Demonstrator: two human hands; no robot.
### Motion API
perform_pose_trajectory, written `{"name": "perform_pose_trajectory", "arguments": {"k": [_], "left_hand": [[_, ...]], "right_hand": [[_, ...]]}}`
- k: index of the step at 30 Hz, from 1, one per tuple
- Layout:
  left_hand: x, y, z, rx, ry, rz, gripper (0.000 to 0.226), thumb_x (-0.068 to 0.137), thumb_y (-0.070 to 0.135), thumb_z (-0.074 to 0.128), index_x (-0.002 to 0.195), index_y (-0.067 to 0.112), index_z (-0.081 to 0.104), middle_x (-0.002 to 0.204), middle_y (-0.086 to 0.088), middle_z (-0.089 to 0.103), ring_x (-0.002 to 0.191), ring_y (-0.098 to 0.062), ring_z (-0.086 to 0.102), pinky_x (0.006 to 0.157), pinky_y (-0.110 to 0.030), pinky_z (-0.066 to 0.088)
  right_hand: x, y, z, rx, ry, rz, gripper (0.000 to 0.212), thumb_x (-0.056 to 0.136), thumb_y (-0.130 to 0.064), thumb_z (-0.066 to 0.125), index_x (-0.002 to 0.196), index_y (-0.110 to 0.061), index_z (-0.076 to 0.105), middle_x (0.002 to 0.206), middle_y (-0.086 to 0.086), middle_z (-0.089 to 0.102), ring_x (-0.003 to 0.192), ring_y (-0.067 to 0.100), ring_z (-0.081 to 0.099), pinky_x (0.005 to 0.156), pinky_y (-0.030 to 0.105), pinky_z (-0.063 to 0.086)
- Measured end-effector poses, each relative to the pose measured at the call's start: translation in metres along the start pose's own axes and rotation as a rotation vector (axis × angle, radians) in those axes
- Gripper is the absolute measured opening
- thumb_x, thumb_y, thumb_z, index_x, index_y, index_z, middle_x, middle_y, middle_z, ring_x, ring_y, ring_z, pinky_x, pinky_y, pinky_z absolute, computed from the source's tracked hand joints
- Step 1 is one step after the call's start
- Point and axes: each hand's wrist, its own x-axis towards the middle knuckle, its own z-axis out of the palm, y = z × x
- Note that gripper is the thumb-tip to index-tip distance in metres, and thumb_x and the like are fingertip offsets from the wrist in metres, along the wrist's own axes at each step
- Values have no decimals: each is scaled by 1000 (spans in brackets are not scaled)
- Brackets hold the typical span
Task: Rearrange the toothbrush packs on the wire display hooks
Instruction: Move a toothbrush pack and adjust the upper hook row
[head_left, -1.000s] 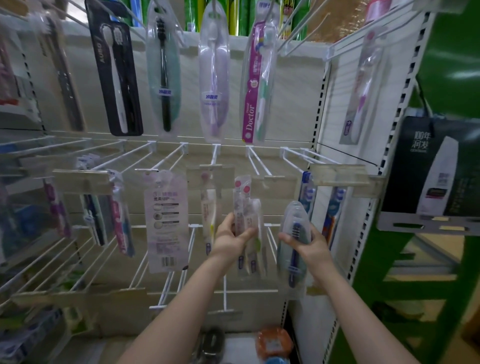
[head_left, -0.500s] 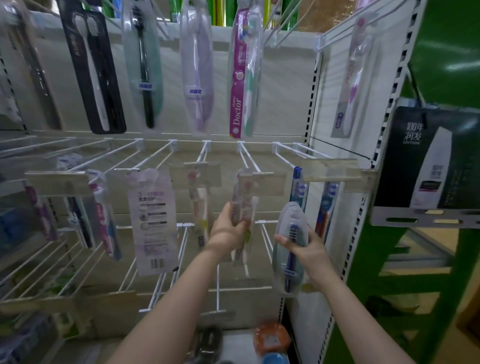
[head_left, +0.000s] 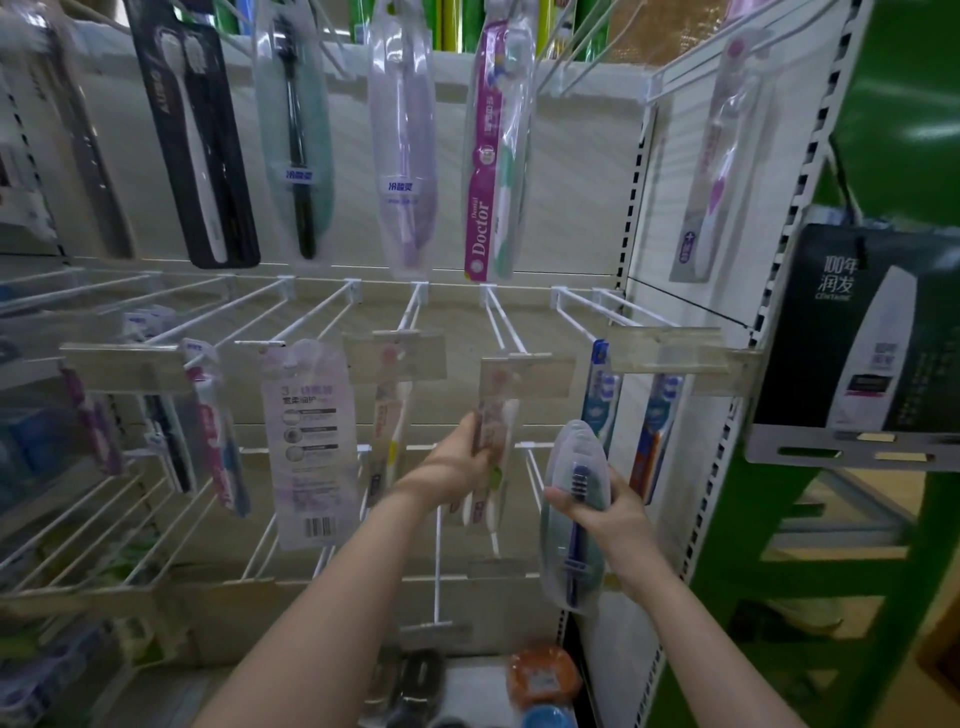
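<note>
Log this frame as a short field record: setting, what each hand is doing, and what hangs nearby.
setting: shop wire hook display
left hand: grips clear toothbrush packs hanging under a middle-row hook
right hand: holds an oval clear pack with a dark blue brush, off the hooks
top row: pink Doctor pack, black twin pack
middle row left: white card pack with barcode
floor: orange tub

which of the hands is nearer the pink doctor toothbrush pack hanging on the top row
Left. The left hand grips a clear pack almost directly below the pink Doctor toothbrush pack; the right hand, holding an oval clear pack, sits lower and further right.
</note>
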Motion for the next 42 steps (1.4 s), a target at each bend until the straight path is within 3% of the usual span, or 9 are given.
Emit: {"name": "perform_pose_trajectory", "arguments": {"k": [6,14,18,22,25,29,33,36,42], "left_hand": [[-3,2,8,-77,8,-44,29,94,28,55,120,18,47,115,-2,63,104,-18,59,92,-33,47],[-23,3,14,44,64,-170,65,88,25,63,142,17,29,142,-4,44,123,-24,50,101,-36,43],[-58,20,-15,200,-221,-103,61,87,28,65,139,18,36,140,-3,45,123,-21,50,102,-32,42],[-87,40,-53,141,-412,-11,58,84,27,69,135,17,44,130,4,53,118,-14,52,97,-26,44],[-98,53,-76,3,-380,47,35,83,24,71,115,15,61,109,3,67,100,-11,64,89,-24,52],[-113,65,-112,-181,-331,23,24,82,29,71,104,22,66,101,6,72,96,-7,67,90,-28,53],[-121,82,-147,-321,-256,18,47,71,45,73,111,21,65,107,5,72,103,-12,66,94,-36,50],[-120,92,-168,-364,-164,43,41,74,38,72,112,23,63,105,7,72,100,-9,67,88,-30,52],[-99,107,-188,-514,70,50,28,84,22,69,110,13,64,98,-2,74,93,-15,70,81,-31,57]], "right_hand": [[-5,-4,6,-1,7,22,36,70,-28,79,93,-38,53,98,-10,63,89,4,57,70,20,44],[-17,-30,10,-67,-54,0,43,69,-25,81,103,-35,58,94,-16,66,89,-1,62,64,8,45],[-27,-56,22,-77,-86,2,39,70,-25,81,97,-35,56,91,-15,65,82,-6,57,57,4,43],[-38,-88,39,-62,-155,-31,46,69,-21,82,109,-22,60,99,-7,68,93,8,64,68,10,49],[-45,-118,55,-18,-207,-47,47,70,-14,80,113,-13,61,102,2,70,94,13,67,74,16,53],[-46,-166,76,106,-165,-69,28,73,-8,77,96,-15,64,90,3,72,83,15,70,74,24,56],[-37,-205,95,121,-145,-110,38,67,-27,79,99,-19,62,98,4,71,92,17,68,85,35,55],[-28,-227,109,121,-152,-134,61,60,-41,79,112,-18,60,102,0,71,95,15,68,87,36,54],[0,-247,114,84,-165,-175,49,73,-35,77,115,-20,55,109,-3,67,100,10,65,88,32,54]]}}
